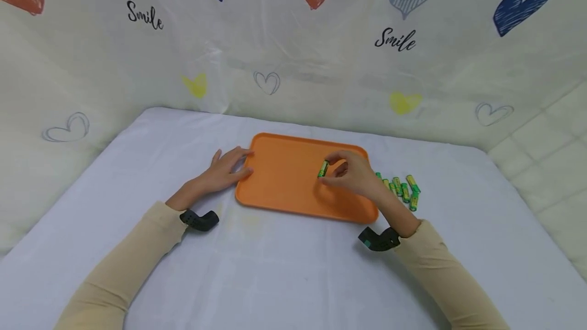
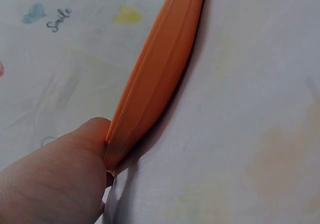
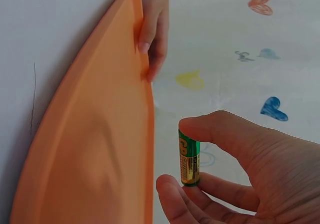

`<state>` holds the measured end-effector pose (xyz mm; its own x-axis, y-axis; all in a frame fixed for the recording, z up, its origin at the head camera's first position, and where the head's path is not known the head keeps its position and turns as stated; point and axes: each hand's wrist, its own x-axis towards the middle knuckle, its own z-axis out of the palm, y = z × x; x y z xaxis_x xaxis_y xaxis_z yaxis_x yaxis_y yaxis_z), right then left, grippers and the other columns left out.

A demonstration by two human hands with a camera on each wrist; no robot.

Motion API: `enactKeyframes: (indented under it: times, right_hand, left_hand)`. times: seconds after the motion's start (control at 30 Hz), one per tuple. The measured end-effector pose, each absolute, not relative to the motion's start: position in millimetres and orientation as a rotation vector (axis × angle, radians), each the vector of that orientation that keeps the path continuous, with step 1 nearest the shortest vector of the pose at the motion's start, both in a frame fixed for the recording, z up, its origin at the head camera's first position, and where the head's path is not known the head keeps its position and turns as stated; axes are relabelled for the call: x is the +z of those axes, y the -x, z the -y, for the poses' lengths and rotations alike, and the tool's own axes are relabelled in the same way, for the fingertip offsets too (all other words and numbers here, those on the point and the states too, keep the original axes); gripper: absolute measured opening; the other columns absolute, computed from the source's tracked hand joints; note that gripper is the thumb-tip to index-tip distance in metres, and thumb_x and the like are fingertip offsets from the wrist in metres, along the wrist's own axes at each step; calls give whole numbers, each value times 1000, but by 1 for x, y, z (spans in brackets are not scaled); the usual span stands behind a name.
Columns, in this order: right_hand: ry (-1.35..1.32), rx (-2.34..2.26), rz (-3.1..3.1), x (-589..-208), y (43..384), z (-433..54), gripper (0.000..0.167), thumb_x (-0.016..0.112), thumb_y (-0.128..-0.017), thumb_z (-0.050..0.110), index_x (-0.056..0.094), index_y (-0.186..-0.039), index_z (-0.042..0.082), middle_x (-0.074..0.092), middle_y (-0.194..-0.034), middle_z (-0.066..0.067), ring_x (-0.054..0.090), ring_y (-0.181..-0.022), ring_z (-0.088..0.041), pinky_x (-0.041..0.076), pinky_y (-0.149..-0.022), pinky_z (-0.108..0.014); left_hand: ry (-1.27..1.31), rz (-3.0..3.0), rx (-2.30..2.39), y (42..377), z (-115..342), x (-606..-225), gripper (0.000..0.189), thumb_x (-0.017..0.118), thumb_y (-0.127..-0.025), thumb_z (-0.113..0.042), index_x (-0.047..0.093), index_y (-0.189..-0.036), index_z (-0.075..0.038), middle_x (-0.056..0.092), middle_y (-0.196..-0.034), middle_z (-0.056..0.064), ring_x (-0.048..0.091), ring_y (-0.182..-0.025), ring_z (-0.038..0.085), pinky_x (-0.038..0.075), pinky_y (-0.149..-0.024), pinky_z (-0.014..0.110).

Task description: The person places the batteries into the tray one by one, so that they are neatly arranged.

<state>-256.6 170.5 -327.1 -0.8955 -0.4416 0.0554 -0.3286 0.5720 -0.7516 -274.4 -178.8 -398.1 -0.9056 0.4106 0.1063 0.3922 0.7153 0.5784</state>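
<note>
My right hand (image 1: 352,173) pinches a small green and gold battery (image 3: 189,159) by its ends, between thumb and fingers. It holds the battery above the right half of an orange rectangular tray (image 1: 279,182). The tray lies on the table with a raised rim. At the tray's left end my left hand (image 1: 223,169) rests with fingers spread, its thumb and fingertips on the rim. In the left wrist view the hand (image 2: 60,179) sits at the tray's edge (image 2: 160,68).
Several more green batteries (image 1: 405,192) lie in a loose group right of the tray, partly hidden behind my right hand. A white cloth (image 1: 275,269) covers the table. Behind it hangs a pale sheet (image 1: 275,39) with hearts and "Smile" lettering.
</note>
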Motion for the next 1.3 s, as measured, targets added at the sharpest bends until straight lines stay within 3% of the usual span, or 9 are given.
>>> enactKeyframes:
  times: [0.77, 1.3]
  right_hand:
    - [689, -1167, -2656, -339, 256, -128, 51, 81, -80, 18, 59, -122, 0, 61, -114, -15, 65, -82, -18, 55, -72, -30]
    - [754, -1136, -2656, -356, 251, -102, 50, 83, -79, 19, 61, -120, 0, 61, -112, -13, 63, -82, -17, 54, -69, -27]
  left_hand:
    - [-703, -2872, 989, 274, 182, -402, 61, 55, -98, -43, 41, -147, -10, 36, -154, 14, 18, -147, 37, -8, -111, 65]
    - [-663, -2848, 920, 276, 187, -400, 66, 59, -96, -45, 36, -150, -14, 32, -156, 11, 13, -149, 32, -12, -113, 61]
